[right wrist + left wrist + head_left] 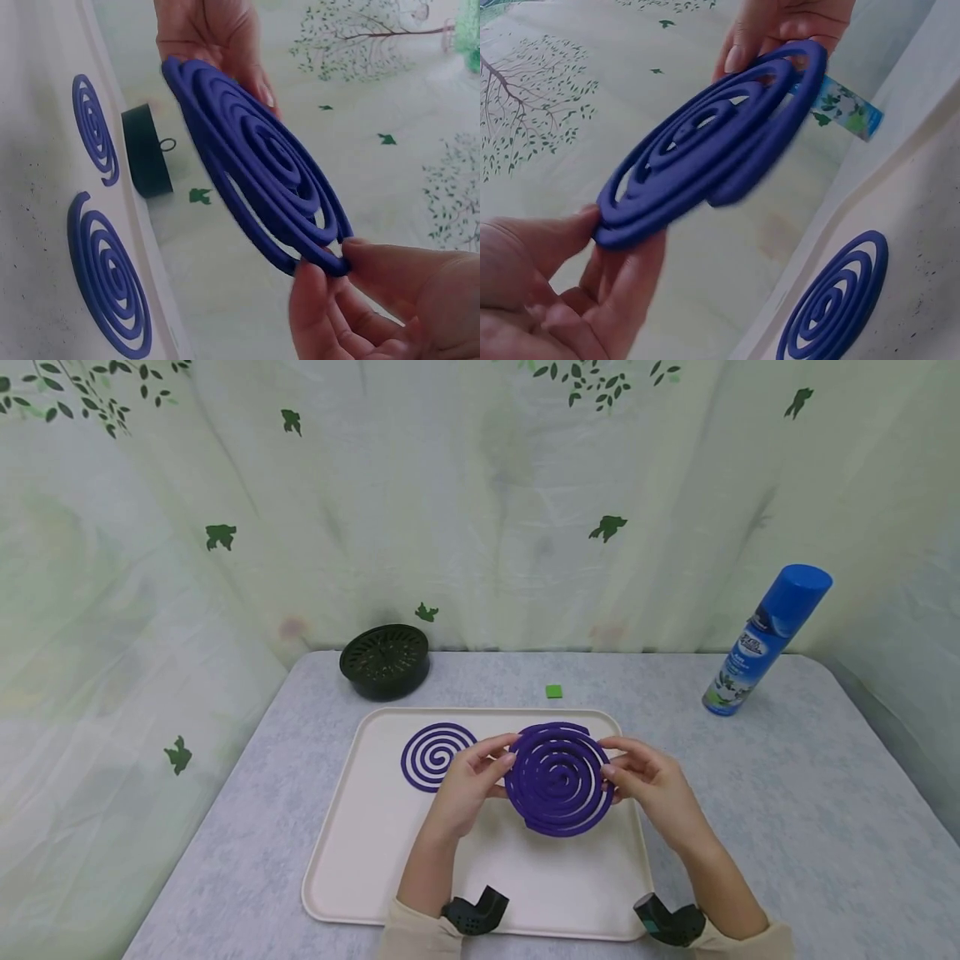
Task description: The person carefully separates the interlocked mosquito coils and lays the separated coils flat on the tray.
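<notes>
A pair of purple mosquito coils, apparently nested or stacked together (558, 777), is held up over the beige tray (375, 860) by both hands. My left hand (468, 781) pinches the left edge between thumb and fingers. At the opposite edge, my right hand (651, 783) grips with thumb and fingertips. In the wrist views the held coils tilt and an outer end stands out from the rest. On the tray lies a single flat coil (438, 758), left of the hands. The right wrist view shows another coil (112, 277) on the tray, hidden behind the held pair in the head view.
A dark green round coil holder (385, 662) with a slotted top stands behind the tray at the left. A blue spray can (767, 639) stands at the back right. A small green square (553, 691) lies on the table behind the tray.
</notes>
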Demonstrator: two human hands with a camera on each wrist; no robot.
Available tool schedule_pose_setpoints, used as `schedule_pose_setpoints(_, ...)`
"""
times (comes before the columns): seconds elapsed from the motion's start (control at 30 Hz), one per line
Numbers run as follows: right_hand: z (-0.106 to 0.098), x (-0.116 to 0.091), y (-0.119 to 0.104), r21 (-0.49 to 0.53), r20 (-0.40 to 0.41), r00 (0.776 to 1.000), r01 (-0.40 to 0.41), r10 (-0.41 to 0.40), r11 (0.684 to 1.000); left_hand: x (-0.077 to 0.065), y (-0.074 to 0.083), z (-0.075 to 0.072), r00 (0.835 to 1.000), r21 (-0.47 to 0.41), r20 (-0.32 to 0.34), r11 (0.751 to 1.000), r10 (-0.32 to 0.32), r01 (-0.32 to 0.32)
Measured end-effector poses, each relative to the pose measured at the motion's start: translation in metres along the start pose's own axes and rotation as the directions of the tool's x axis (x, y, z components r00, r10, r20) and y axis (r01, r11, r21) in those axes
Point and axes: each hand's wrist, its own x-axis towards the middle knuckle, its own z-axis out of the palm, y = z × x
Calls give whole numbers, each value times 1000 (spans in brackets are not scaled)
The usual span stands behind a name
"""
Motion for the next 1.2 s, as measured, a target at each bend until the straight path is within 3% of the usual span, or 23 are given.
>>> schedule_pose_setpoints(0.23, 0, 2, 5, -27, 73, 994, -78, 79, 997, -1, 4, -5, 998, 127, -14, 990, -64, 65)
schedule_pose_setpoints(0.5, 0, 2, 8, -31, 58, 995, -81, 82, 996, -7, 21, 3, 999, 140, -27, 989, -47, 51)
schedule_pose_setpoints(0.63, 0, 2, 8, -12, 58, 996, -68, 68, 998, -7, 22, 5, 998, 133, -49, 990, -37, 43)
schedule_pose_setpoints(0.9, -3, 1, 8, 39, 126, 992, -31, 26, 999, -7, 20, 3, 998, 124, -42, 991, -36, 41)
schedule_pose_setpoints(1.2, -3, 2, 10, 55, 123, 992, 13, -20, 998, 0, 1, -4, 998, 88, -34, 994, -58, 60)
